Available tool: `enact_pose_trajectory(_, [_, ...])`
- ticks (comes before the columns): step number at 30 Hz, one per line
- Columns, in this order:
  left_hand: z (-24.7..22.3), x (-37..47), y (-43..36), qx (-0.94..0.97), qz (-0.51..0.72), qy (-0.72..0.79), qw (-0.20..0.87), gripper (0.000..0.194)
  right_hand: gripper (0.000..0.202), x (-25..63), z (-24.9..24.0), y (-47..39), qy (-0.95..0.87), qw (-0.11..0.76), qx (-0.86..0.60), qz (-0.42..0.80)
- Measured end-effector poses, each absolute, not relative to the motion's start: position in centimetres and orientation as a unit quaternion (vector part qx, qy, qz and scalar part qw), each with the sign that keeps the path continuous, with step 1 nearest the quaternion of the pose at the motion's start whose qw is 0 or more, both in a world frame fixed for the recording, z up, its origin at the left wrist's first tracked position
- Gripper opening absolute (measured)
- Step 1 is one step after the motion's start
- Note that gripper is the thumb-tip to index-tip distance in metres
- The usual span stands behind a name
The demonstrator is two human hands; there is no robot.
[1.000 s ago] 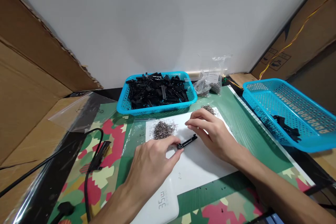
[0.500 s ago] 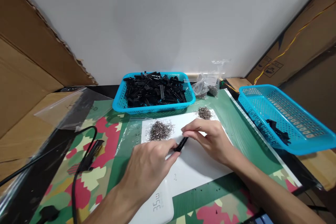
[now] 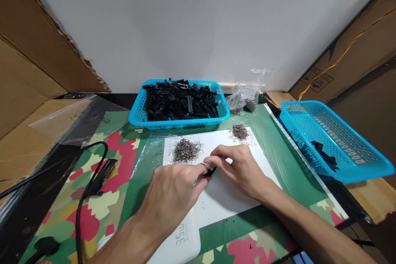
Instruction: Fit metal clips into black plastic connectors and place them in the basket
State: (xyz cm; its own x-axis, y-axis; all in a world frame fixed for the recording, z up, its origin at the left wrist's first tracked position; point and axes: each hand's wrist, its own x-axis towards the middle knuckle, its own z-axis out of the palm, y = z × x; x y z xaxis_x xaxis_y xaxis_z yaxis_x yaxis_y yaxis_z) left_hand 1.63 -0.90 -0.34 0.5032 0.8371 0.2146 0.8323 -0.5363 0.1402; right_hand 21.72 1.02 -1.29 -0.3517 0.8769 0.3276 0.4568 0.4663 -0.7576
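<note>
Over the white paper [image 3: 235, 204], my left hand [image 3: 177, 183] pinches a small black piece [image 3: 210, 170] between thumb and fingers. My right hand [image 3: 239, 169] meets it there, its fingertips closed at the piece's upper end; what they grip is too small to make out. Most of the black piece is hidden by the fingers. Beyond my left hand lies a large pile of tiny metal bits [image 3: 186, 150], and a smaller pile [image 3: 239, 131] sits past my right hand.
A blue basket [image 3: 179, 124] full of black parts stands at the back. Another blue basket [image 3: 355, 177] at right holds a few. Bags of metal bits [image 3: 250, 101] lie behind. A white device [image 3: 185, 239] is at the front, a black cable [image 3: 78, 222] at left.
My right hand has moved slightly left and down, closer to my left hand. The black piece is now more covered by the fingers. The view has shifted slightly.
</note>
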Motion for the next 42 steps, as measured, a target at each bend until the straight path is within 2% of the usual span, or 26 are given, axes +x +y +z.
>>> enact_pose_trajectory(9, [-0.3, 1.7, -0.8, 0.877, 0.163, 0.453, -0.002, 0.013, 0.031, 21.5, -1.3, 0.8, -0.76, 0.376, -0.436, 0.301])
enact_pose_trajectory(19, [-0.3, 1.7, -0.9, 0.878, 0.184, 0.441, 0.021, 0.023, 0.034, 21.4, -1.6, 0.4, -0.783, 0.371, -0.426, 0.261])
enact_pose_trajectory(28, [0.1, 1.8, -1.1, 0.872, 0.139, 0.469, 0.024, 0.017, 0.036, 21.3, -2.3, -0.1, -0.77, 0.386, -0.436, 0.258])
enact_pose_trajectory(33, [-0.3, 1.4, -0.8, 0.867, 0.146, 0.476, 0.021, 0.014, 0.029, 21.0, -2.5, -0.2, -0.752, 0.442, -0.41, 0.265])
enact_pose_trajectory(35, [-0.4, 1.3, -0.6, 0.855, 0.177, 0.486, 0.036, 0.008, 0.027, 21.3, -2.2, 0.2, -0.732, 0.485, -0.409, 0.25])
enact_pose_trajectory(39, [0.0, 1.2, -0.2, 0.799, 0.264, 0.531, 0.097, 0.014, 0.029, 23.6, -1.5, 1.6, -0.632, 0.586, -0.454, 0.225])
enact_pose_trajectory(42, [0.3, 1.0, 0.1, 0.754, 0.295, 0.571, 0.135, 0.018, 0.032, 26.3, -1.1, 3.1, -0.589, 0.573, -0.516, 0.241])
